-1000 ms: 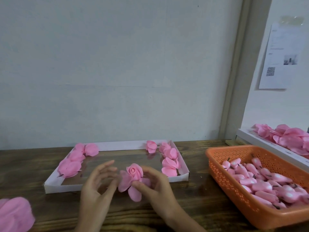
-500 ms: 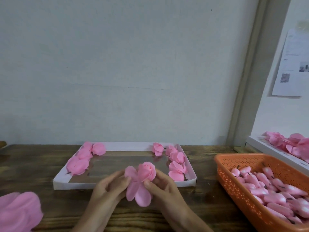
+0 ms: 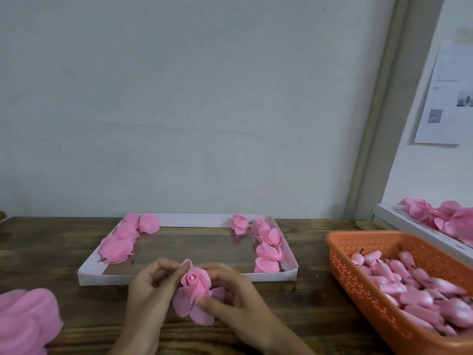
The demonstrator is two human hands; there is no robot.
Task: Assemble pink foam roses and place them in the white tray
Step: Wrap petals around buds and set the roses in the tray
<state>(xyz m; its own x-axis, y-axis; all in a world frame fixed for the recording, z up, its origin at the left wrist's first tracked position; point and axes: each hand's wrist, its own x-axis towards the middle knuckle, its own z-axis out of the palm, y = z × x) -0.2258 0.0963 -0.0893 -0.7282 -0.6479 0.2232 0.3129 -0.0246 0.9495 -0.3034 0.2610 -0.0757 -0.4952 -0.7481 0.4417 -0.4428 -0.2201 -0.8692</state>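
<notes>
Both hands are closed on one pink foam rose (image 3: 195,283), held just above the wooden table (image 3: 294,308) and just in front of the near wall of the white tray (image 3: 99,278): the left hand (image 3: 151,298) pinches an upper petal between thumb and fingertips (image 3: 179,274) on the left of the bud, while the right hand (image 3: 230,295) cups the rose from the right, its thumb pressed on a loose lower petal. The likeliest slip, as I judge it, is in that pinch: foam petals are soft and springy, so a petal pushed up against the bud could spring back open once the fingers let go, or crease if squeezed too hard. The outer petals hanging below the grip look unfixed (two of them droop toward the table), and one could drop off or fold under the palm as the rose is turned. Carrying it beyond the grip into the tray risks nudging the finished roses (image 3: 268,254) that lie along its right wall, since the clear floor between the two rows is narrow there. Much is hidden: the stem or wire under the bud lies inside the right palm, so how the petals attach cannot be told, nor whether glue is involved. To the left of the grip a pink foam heap (image 3: 25,324) is blurred and cut by the frame edge, and to the right the orange basket (image 3: 358,283) of rose buds (image 3: 419,288) is cut off too.
</notes>
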